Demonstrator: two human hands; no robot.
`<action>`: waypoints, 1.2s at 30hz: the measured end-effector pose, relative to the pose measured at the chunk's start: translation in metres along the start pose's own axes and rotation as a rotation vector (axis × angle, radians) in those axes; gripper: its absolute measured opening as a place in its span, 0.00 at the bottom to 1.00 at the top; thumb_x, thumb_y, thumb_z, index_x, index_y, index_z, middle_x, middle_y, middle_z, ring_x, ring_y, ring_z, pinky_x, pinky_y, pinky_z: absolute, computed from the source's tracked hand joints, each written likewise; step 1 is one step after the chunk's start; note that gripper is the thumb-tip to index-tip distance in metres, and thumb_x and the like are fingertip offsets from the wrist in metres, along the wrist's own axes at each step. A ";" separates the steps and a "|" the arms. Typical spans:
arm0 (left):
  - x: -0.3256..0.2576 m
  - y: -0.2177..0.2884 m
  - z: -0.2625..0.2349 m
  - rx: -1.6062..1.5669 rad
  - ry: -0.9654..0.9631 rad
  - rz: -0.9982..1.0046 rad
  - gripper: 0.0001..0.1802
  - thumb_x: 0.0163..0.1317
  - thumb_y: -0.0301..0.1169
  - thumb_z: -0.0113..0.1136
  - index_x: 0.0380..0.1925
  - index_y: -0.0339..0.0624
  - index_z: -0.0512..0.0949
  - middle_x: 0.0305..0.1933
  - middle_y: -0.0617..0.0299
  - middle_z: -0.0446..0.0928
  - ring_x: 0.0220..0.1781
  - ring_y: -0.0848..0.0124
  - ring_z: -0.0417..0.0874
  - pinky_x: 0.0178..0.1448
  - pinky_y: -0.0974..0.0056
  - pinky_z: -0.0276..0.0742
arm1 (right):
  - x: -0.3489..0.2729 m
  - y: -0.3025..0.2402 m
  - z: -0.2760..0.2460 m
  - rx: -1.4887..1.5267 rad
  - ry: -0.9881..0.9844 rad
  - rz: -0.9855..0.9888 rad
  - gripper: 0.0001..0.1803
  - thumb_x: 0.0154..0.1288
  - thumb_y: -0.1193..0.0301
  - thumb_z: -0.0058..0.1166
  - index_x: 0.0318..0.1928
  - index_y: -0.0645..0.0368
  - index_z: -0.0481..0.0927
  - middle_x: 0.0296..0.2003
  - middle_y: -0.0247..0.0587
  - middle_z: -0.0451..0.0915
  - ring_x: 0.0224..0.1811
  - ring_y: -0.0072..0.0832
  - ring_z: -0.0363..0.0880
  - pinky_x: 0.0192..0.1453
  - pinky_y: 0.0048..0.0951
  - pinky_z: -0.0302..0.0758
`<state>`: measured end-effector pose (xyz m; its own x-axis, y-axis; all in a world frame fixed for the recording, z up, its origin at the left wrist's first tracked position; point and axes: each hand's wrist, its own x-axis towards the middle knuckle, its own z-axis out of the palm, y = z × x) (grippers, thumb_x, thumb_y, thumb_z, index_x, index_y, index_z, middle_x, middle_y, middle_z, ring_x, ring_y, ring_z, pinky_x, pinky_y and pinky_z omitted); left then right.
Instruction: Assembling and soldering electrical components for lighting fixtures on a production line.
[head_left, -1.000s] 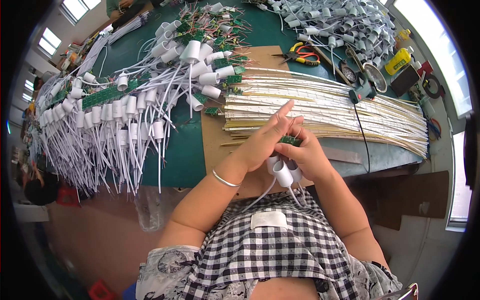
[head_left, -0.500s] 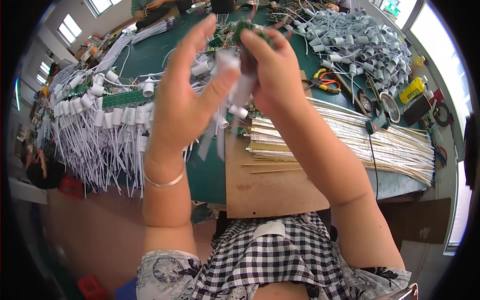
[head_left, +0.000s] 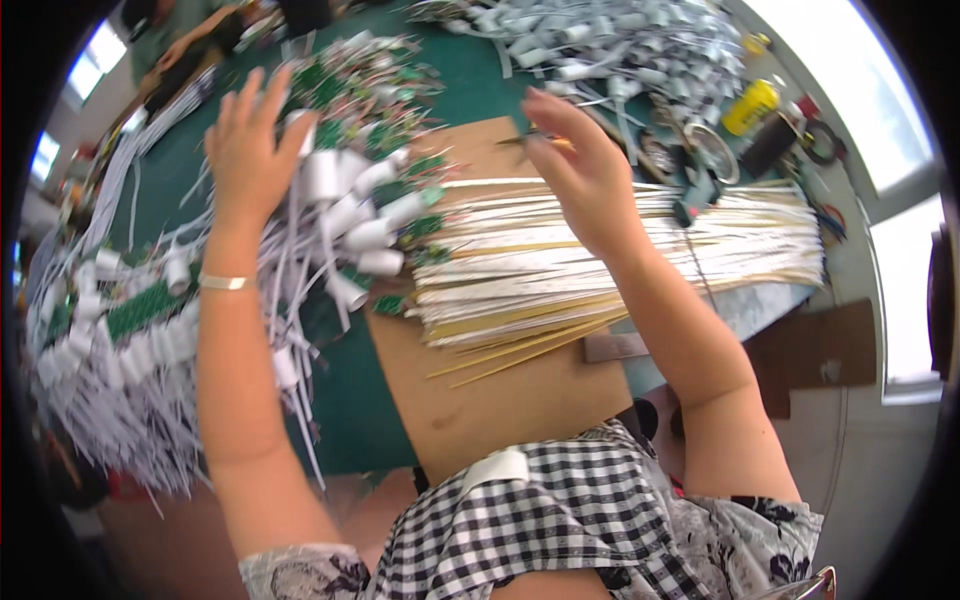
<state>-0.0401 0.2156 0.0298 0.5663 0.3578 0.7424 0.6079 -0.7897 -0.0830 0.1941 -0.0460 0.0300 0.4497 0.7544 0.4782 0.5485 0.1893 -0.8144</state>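
My left hand (head_left: 252,160) is stretched out with its fingers spread, over the left part of a pile of white lamp holders (head_left: 365,235) with white cables. Small green circuit boards (head_left: 335,90) and thin wires are mixed into that pile. A lamp holder lies close to the thumb; I cannot tell whether they touch. Farther right, my right hand (head_left: 590,185) is raised above the far edge of a bundle of long strips (head_left: 530,240), thumb and fingers apart, nothing visible in it. Pliers with orange handles (head_left: 558,143) show behind it, partly hidden by the hand.
A brown board (head_left: 440,400) lies under the strips on the green table (head_left: 350,400). More lamp holders are heaped at the far right (head_left: 640,50) and far left (head_left: 150,345). A glue gun (head_left: 690,205) and a yellow bottle (head_left: 752,107) stand right. Another person's arm (head_left: 195,35) is at the far left.
My hands were close together, with a green board in the right one and a blurred white piece between them. They have parted, the left moving left. The whole view has shifted.
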 end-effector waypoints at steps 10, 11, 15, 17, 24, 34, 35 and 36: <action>0.009 0.174 -0.062 -0.313 -0.483 0.453 0.36 0.56 0.39 0.64 0.66 0.48 0.66 0.74 0.51 0.57 0.76 0.48 0.53 0.76 0.47 0.49 | -0.198 0.136 -0.337 -0.369 1.220 0.763 0.43 0.65 0.57 0.56 0.72 0.65 0.51 0.69 0.56 0.58 0.70 0.42 0.59 0.71 0.37 0.57; 0.007 0.192 -0.056 -0.325 -0.578 0.495 0.36 0.57 0.40 0.63 0.66 0.47 0.66 0.74 0.50 0.57 0.76 0.48 0.54 0.76 0.47 0.50 | -0.207 0.147 -0.358 -0.374 1.251 0.861 0.46 0.64 0.53 0.56 0.73 0.65 0.49 0.70 0.57 0.57 0.72 0.44 0.57 0.72 0.39 0.56; -0.003 0.226 -0.014 -0.389 -0.810 0.369 0.37 0.60 0.47 0.60 0.67 0.45 0.65 0.72 0.46 0.59 0.75 0.47 0.55 0.74 0.46 0.52 | -0.185 0.172 -0.381 -0.553 1.028 1.180 0.54 0.62 0.34 0.42 0.74 0.62 0.46 0.71 0.63 0.54 0.76 0.51 0.46 0.76 0.47 0.45; -0.005 0.224 0.011 -0.397 -0.883 0.260 0.38 0.60 0.51 0.59 0.67 0.44 0.65 0.71 0.44 0.61 0.74 0.47 0.57 0.73 0.46 0.55 | -0.156 0.178 -0.372 -0.619 0.976 1.306 0.55 0.61 0.33 0.40 0.74 0.61 0.44 0.72 0.63 0.51 0.77 0.53 0.43 0.77 0.50 0.36; -0.028 0.225 0.021 -0.553 -0.915 0.227 0.42 0.59 0.52 0.58 0.67 0.37 0.62 0.67 0.44 0.65 0.65 0.47 0.64 0.70 0.48 0.58 | -0.126 0.207 -0.362 -0.814 0.952 1.198 0.59 0.54 0.35 0.52 0.74 0.64 0.46 0.70 0.69 0.50 0.76 0.56 0.42 0.78 0.49 0.35; -0.039 0.240 0.002 -0.487 -0.921 0.204 0.46 0.56 0.56 0.59 0.68 0.36 0.60 0.63 0.46 0.66 0.62 0.48 0.64 0.68 0.46 0.54 | -0.102 0.213 -0.363 -0.772 0.962 1.128 0.55 0.54 0.43 0.52 0.73 0.63 0.48 0.70 0.70 0.52 0.76 0.55 0.43 0.78 0.48 0.36; -0.041 0.241 -0.001 -0.484 -0.918 0.202 0.46 0.57 0.56 0.59 0.68 0.35 0.60 0.63 0.46 0.66 0.62 0.47 0.64 0.68 0.45 0.54 | -0.099 0.213 -0.364 -0.767 0.963 1.107 0.55 0.54 0.43 0.52 0.73 0.63 0.48 0.70 0.70 0.52 0.76 0.55 0.43 0.78 0.48 0.36; -0.043 0.244 -0.005 -0.481 -0.916 0.200 0.46 0.57 0.56 0.58 0.68 0.35 0.60 0.63 0.46 0.66 0.62 0.47 0.64 0.68 0.45 0.54 | -0.095 0.213 -0.366 -0.756 0.957 1.104 0.54 0.54 0.44 0.52 0.73 0.63 0.48 0.70 0.70 0.52 0.76 0.55 0.43 0.78 0.48 0.36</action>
<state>0.0807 0.0051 -0.0194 0.9582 0.2802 -0.0580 0.2852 -0.9187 0.2731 0.5264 -0.3073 -0.0691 0.9207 -0.3854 0.0614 -0.2442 -0.6915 -0.6798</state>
